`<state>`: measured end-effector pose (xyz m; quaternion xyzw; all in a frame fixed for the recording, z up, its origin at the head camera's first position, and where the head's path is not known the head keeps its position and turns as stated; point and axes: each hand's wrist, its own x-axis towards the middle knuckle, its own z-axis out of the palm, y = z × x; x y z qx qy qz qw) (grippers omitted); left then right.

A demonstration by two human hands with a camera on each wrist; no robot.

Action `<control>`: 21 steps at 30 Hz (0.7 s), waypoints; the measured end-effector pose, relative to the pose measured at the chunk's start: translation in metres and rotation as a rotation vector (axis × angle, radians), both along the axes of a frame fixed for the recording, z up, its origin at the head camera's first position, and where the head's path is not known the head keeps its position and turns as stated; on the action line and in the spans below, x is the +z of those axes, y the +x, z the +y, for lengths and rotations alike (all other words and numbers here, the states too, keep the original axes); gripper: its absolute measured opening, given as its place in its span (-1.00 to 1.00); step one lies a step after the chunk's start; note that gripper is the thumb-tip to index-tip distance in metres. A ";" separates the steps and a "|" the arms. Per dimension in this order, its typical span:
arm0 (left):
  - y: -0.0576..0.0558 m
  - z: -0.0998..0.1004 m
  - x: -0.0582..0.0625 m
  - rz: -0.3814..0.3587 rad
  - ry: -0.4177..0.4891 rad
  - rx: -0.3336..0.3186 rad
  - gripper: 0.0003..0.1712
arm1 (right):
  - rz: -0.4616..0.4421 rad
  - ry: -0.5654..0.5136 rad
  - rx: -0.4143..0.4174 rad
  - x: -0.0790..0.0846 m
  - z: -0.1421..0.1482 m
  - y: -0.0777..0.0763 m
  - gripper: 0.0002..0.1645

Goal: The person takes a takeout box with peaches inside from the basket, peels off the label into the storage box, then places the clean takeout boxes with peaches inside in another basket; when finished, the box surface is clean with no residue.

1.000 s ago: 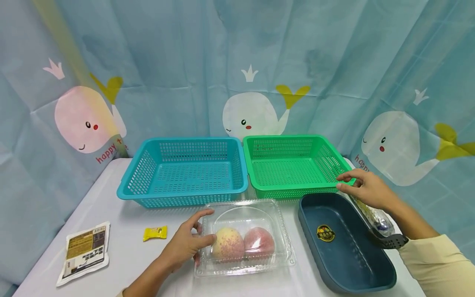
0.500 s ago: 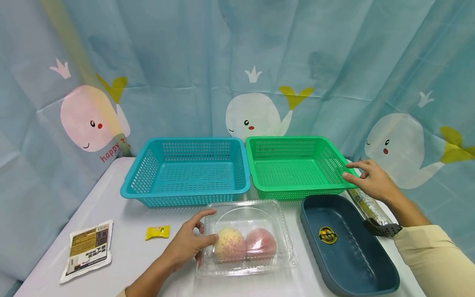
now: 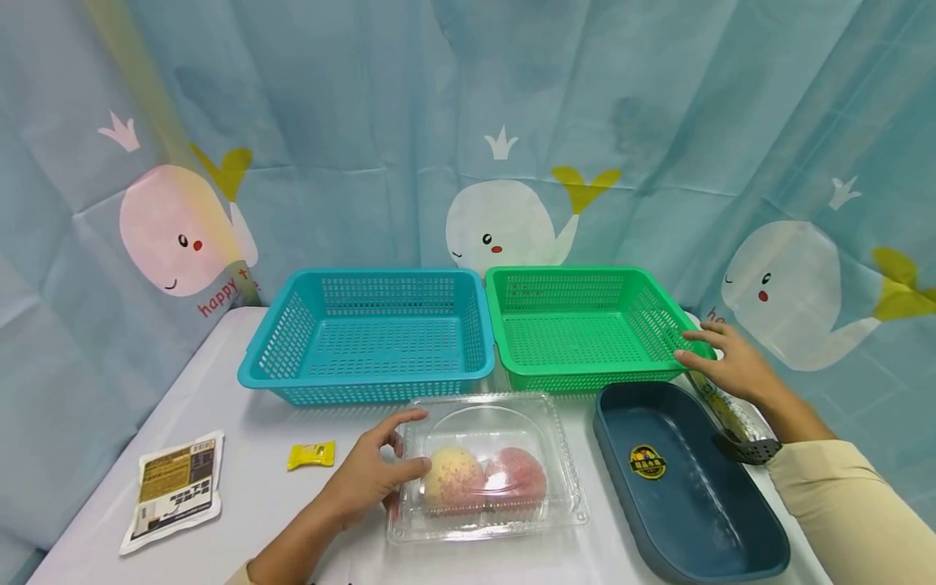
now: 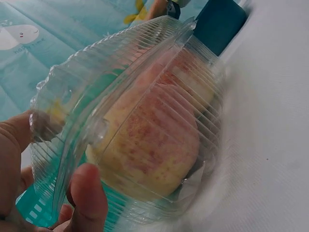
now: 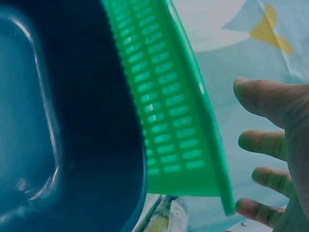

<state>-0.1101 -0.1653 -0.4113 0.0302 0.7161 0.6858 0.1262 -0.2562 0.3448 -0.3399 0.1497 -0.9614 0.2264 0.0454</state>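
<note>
A clear plastic clamshell box [image 3: 504,528] lies at the front middle of the table. Inside are a speckled yellow bun [image 3: 453,479] and a pink one [image 3: 515,475]. My left hand [image 3: 366,471] grips the box's left side; the left wrist view shows thumb [image 4: 89,193] and fingers at its ribbed edge. Beyond the dark blue tray, my right hand [image 3: 734,363] hovers by the near right corner of the green basket [image 3: 585,380]. In the right wrist view its fingers are spread and hold nothing.
Left of the green basket stands a blue one [image 3: 366,390]. The dark blue tray [image 3: 687,496] sits at the right, with a clear-wrapped item [image 3: 731,410] beside it, partly hidden. A small yellow packet [image 3: 310,455] and a flat brown-and-white pouch [image 3: 175,491] lie at the left.
My right hand has shifted slightly right and away from me, then dipped slightly, staying near the green basket's corner. The left hand keeps its place at the box.
</note>
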 end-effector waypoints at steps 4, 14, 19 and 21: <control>-0.005 0.000 -0.001 0.003 0.055 -0.030 -0.21 | -0.036 0.027 -0.014 -0.005 0.003 -0.001 -0.21; -0.001 -0.001 0.003 0.002 0.188 -0.024 -0.23 | -0.138 0.027 -0.016 -0.015 0.008 -0.004 -0.12; 0.006 -0.001 0.011 0.006 0.244 -0.020 -0.28 | -0.154 0.026 -0.020 -0.015 0.011 -0.007 -0.09; 0.008 -0.001 0.016 0.003 0.262 -0.019 -0.31 | -0.163 0.020 -0.022 -0.015 0.011 -0.006 -0.09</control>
